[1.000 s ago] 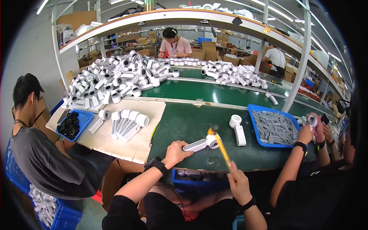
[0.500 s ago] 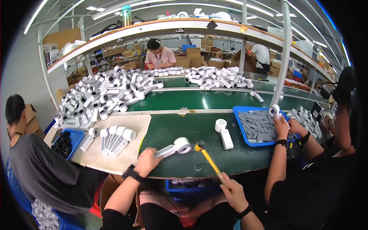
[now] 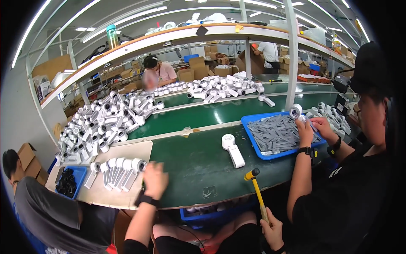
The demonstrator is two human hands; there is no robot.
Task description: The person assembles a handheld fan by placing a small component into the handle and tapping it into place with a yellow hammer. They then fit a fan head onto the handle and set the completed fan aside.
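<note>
My right hand grips the wooden-coloured lower end of a yellow-handled hammer, its black-and-yellow head raised near the table's front edge. My left hand is at the right end of a row of white devices with round heads and flat handles. Its fingers are smeared by motion, so I cannot tell whether they touch the end piece. A single white device of the same kind lies on the green tabletop, between the row and a blue tray of grey flat strips.
A big heap of white devices lies at the left, beside a green conveyor belt. A small blue tray holds black parts. On the right, a co-worker's hands hold a white device. An upright post supports the shelf.
My left hand has moved left from mid-table to the row, and the white device it held now appears at the row's end. The hammer has shifted right. The view has turned.
</note>
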